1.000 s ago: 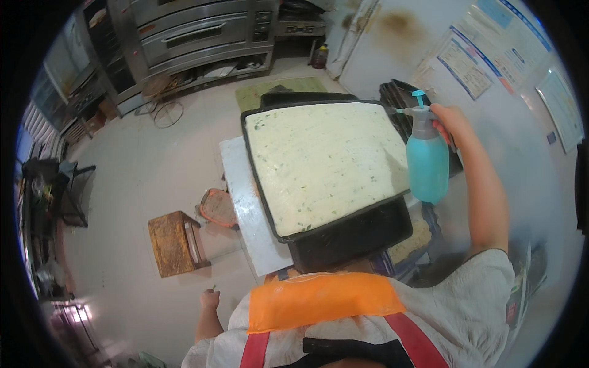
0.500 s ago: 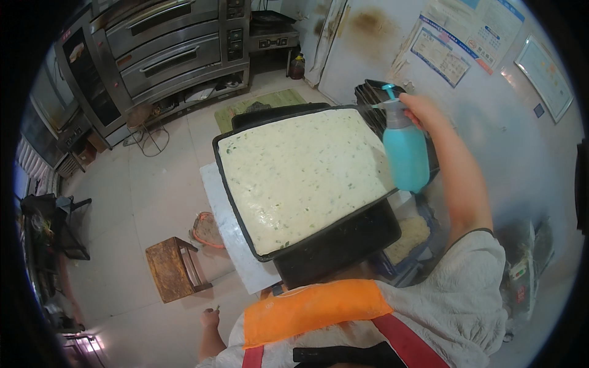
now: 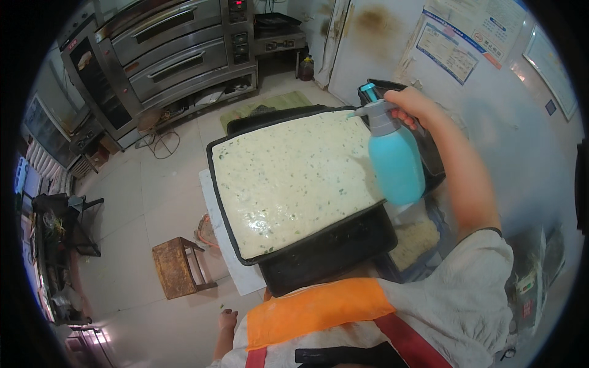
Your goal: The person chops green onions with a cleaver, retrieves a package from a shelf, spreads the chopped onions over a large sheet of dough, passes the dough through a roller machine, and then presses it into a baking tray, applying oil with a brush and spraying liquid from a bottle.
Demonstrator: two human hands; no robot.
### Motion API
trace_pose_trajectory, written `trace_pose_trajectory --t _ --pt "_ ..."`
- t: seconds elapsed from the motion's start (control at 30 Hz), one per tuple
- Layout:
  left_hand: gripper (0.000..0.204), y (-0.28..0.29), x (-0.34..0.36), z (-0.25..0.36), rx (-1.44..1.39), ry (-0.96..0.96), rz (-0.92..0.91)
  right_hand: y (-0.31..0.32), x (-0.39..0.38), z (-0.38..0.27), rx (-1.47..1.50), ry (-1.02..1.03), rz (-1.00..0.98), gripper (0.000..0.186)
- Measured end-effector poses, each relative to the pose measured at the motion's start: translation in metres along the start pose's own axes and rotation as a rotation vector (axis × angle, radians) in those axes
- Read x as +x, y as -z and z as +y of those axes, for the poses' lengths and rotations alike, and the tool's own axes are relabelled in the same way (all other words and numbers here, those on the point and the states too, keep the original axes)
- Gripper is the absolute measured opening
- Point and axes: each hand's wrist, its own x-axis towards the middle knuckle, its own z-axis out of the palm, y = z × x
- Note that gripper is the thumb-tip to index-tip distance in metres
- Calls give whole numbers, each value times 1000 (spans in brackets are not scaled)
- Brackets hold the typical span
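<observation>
My right hand is wrapped round the handle of a turquoise spray bottle with a grey neck and turquoise pump knob. The bottle is tilted, its nozzle pointing left over the far right corner of a large black baking tray. Pale dough flecked with green fills the tray and shines wet near its front left corner. Low by my left side, away from the tray, my left hand is closed. A tiny greenish bit shows by its fingers; whether they hold it is unclear.
More black trays lie under the dough tray, on a pale table. A wooden stool stands to the left. On the right sits a bin of crumbly beige stuff, beside the wall. Steel ovens line the back.
The spray bottle has moved slightly left and nearer, tilting more, still in my right hand. My left hand has shifted a little right. The view has moved slightly.
</observation>
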Motion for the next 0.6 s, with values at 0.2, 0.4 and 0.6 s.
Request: trace_pose_trajectory --t 0.2,0.4,0.6 --pt "44 9 -23 30 -172 -56 40 28 15 37 -92 -49 230 37" --pt "26 19 30 -16 -770 72 360 27 -14 56 -253 -105 256 42" --pt "30 103 5 91 -1075 -97 537 12 -55 54 -90 -133 -53 39"
